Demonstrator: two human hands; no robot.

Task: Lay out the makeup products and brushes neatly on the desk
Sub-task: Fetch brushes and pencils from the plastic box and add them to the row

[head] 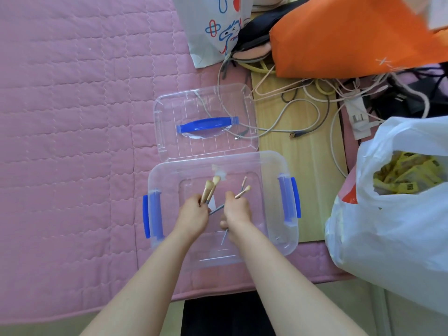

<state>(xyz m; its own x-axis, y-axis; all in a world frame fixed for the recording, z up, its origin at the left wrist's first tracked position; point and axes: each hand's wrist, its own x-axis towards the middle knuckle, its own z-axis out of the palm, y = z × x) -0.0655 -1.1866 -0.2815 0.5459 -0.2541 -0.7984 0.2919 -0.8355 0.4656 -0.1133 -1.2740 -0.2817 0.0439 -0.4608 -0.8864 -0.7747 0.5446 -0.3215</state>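
The makeup brushes have thin grey handles with pale beige, pinkish heads, and all are inside or above the clear plastic box (pixel 274 166) with blue side latches, which stands on the pink quilted cover (pixel 72 117). The left hand (pixel 192 215) is closed around two brushes (pixel 210 187), their heads pointing up and away from the person. The right hand (pixel 236 212) is also closed, holding a few other brushes (pixel 243 192); one grey handle sticks out below it. The transparent lid (pixel 169 110) with a blue handle lies just behind the box.
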